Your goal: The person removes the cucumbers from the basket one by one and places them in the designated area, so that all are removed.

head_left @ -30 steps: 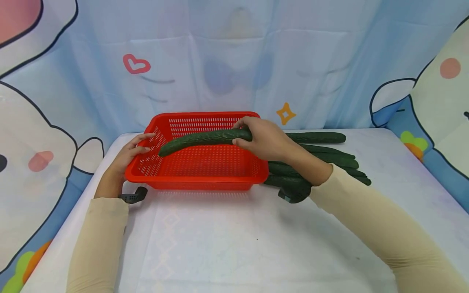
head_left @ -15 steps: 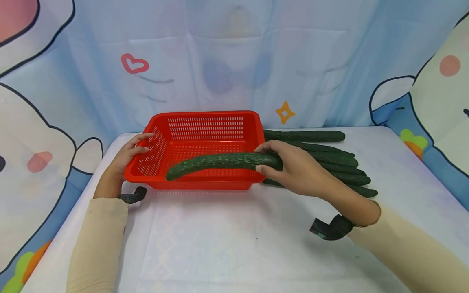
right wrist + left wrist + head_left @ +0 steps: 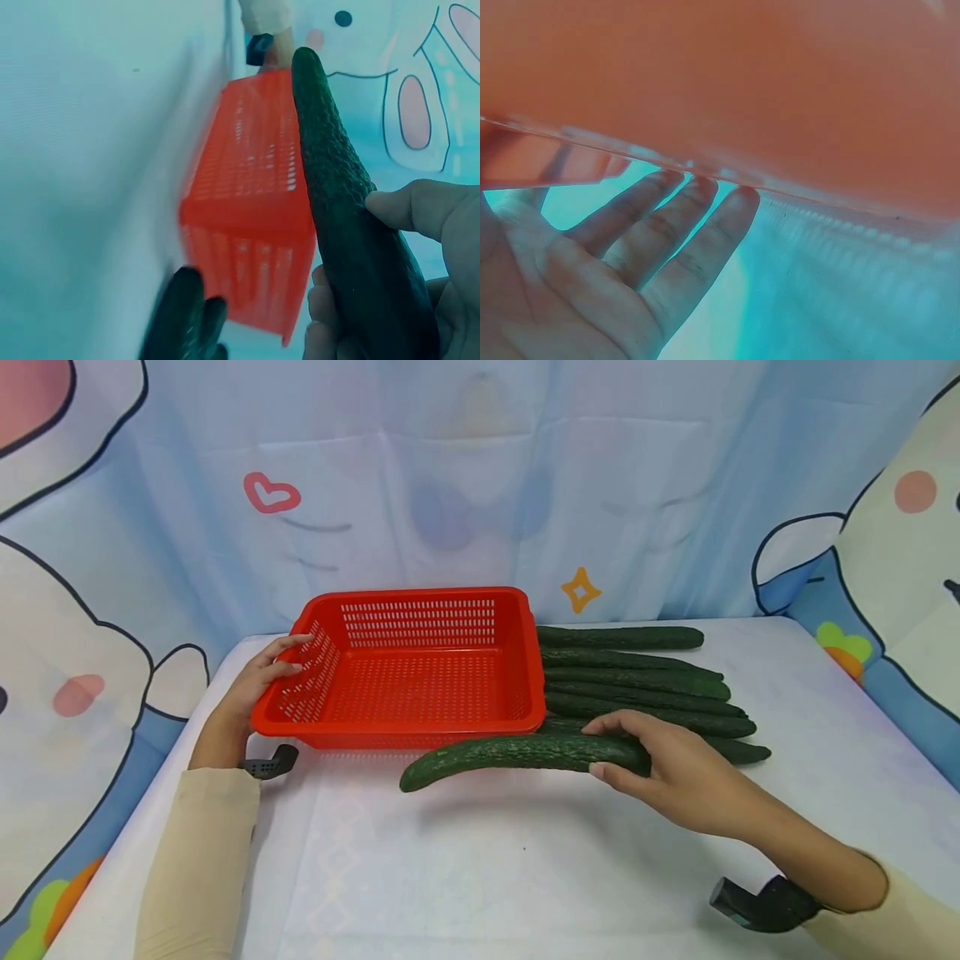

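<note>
In the head view, my right hand [image 3: 678,777] grips a long, slightly curved cucumber [image 3: 510,752] near its right end. It is raised above the cloth in front of the basket, its free end pointing left. The right wrist view shows my thumb on one side of this cucumber [image 3: 337,180] and fingers curled round the other. My left hand [image 3: 255,685] holds the left rim of a red plastic basket [image 3: 397,727], with digits over the rim. Below it, in the left wrist view, several fingers [image 3: 697,262] touch the basket's underside [image 3: 727,90]. No cucumber shows inside the basket.
Several more cucumbers [image 3: 637,681] lie side by side to the right of the basket, on a white cloth-covered table [image 3: 420,877]. Behind the table hangs a light blue printed curtain [image 3: 465,485]. Black wrist cameras [image 3: 765,906] are strapped under both wrists.
My right hand has carried the cucumber from over the basket toward the front right, past the front rim. My left hand and the basket have stayed in place.
</note>
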Motion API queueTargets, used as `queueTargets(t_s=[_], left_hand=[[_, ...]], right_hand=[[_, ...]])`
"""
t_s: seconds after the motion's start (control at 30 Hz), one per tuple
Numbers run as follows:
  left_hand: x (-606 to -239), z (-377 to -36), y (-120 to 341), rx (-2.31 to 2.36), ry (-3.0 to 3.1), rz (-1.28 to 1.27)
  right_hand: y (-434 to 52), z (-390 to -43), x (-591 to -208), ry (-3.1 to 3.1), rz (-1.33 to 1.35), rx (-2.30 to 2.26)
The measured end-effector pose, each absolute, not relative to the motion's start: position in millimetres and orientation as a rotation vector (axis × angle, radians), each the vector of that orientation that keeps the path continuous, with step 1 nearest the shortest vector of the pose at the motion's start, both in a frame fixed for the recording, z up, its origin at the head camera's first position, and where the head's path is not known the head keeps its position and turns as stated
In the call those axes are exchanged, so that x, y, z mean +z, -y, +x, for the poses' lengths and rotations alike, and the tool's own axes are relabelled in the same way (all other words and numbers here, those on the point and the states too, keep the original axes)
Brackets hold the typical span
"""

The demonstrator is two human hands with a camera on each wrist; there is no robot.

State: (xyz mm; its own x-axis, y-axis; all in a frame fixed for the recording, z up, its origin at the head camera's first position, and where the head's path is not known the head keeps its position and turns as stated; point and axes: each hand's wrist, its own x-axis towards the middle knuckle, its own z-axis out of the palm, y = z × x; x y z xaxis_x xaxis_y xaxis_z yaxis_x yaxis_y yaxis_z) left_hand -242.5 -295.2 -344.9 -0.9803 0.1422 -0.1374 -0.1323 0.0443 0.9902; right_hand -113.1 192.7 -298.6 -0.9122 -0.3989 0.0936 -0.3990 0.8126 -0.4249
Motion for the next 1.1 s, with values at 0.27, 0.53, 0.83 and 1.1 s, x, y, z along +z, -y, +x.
queueTargets(t_s=[0.27,0.53,0.83,1.1], left_hand=[[-345,-242,297,2.034,-2.110,0.001],[-344,-242,299,2.047,-2.059,0.009],[-344,-242,299,2.065,-2.026,0.043],[-346,-245,301,2.065,-2.042,0.063]], right_hand=[[-223,-104,-320,3.089,0.537,0.671],[-250,-103,-333,3.141,0.413,0.690],[-277,-98,-345,3.200,0.284,0.666],[-296,-102,-359,3.196,0.228,0.695]])
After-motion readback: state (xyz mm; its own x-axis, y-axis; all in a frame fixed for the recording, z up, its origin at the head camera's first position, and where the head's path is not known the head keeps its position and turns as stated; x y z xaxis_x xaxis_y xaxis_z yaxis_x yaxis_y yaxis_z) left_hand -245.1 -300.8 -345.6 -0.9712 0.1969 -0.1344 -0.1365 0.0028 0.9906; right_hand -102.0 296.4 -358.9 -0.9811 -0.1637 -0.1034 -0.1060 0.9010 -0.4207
